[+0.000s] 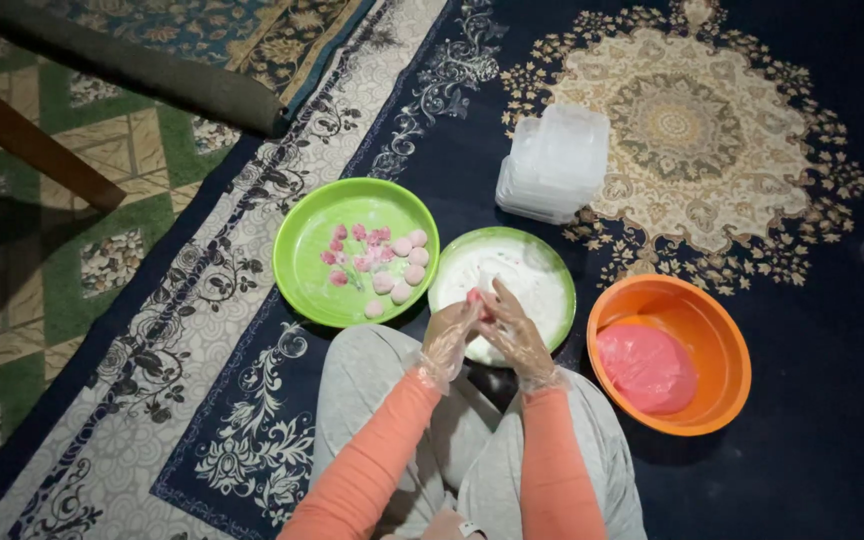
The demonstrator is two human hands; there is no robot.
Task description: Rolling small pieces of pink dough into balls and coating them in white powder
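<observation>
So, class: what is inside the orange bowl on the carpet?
The orange bowl holds one smooth pink lump of dough, pressed towards its near-left side. Whatever lies beneath the dough is covered; the rest of the inside is bare.

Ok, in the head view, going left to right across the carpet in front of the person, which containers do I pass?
Green plate with pink and pale dough balls → green bowl of white flour, both gloved hands over it → orange bowl holding pink dough. The stack of clear plastic containers lies farther back.
</observation>
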